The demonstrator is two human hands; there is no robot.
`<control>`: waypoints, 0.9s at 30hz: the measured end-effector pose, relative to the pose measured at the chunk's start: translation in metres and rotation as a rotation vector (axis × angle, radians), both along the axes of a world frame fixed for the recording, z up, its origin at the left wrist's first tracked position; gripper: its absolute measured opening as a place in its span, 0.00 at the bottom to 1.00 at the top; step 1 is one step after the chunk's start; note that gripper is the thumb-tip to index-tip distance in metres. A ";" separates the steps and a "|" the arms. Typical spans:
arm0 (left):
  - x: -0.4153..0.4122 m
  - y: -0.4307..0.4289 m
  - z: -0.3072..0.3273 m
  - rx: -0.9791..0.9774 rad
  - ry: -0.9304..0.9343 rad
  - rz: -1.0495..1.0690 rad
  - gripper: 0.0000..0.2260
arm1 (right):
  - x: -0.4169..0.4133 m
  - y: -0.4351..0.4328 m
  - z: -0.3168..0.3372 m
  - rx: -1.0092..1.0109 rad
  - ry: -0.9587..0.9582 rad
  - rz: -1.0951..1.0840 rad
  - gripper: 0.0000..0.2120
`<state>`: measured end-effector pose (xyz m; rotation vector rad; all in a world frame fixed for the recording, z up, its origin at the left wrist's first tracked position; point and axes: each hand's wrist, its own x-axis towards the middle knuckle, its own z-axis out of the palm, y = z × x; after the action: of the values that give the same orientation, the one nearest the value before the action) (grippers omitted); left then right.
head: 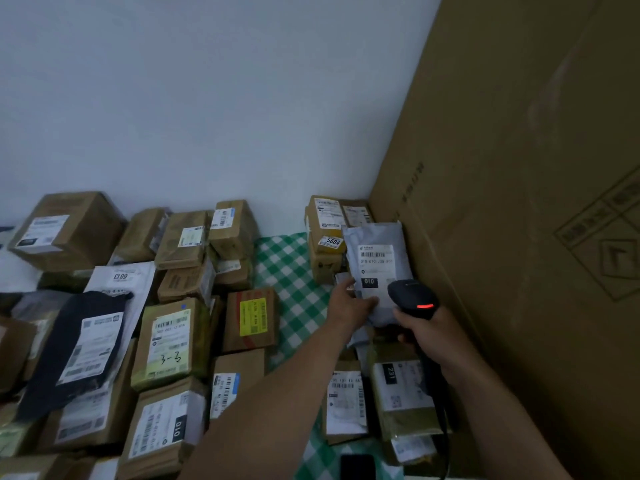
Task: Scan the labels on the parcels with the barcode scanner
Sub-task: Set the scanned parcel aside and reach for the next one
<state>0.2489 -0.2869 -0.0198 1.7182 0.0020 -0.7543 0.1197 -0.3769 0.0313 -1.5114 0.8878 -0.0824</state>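
In dim light, a pale wall meets a green-checked cloth beside a tall cardboard carton.

Single view, head-worn wide-angle camera. The lens looks forward and down across the checked cloth from above its near side, facing the white wall, which fills the upper half of the frame. Both forearms enter from the bottom edge. The left hand, holding a grey parcel, and the right hand, holding the barcode scanner, lie at arm's reach, right of centre. A tall cardboard box closes the right side, and stacked parcels occupy the lower left.
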 end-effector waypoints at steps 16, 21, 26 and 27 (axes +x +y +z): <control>-0.037 0.095 0.014 -0.415 0.059 0.188 0.23 | 0.004 0.017 -0.002 -0.091 -0.104 -0.093 0.13; -0.049 0.126 0.024 -0.483 0.076 0.197 0.35 | 0.001 0.038 0.001 -0.067 -0.144 -0.081 0.22; -0.049 0.158 0.030 -0.376 0.007 0.157 0.36 | 0.001 0.064 -0.001 -0.035 -0.153 -0.119 0.24; -0.049 0.162 0.031 -0.371 0.003 0.161 0.35 | 0.003 0.069 0.000 -0.041 -0.163 -0.119 0.23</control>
<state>0.2002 -0.1245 0.0108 1.3466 0.0025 -0.5955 0.1228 -0.3081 0.0310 -1.4663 0.8476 -0.3083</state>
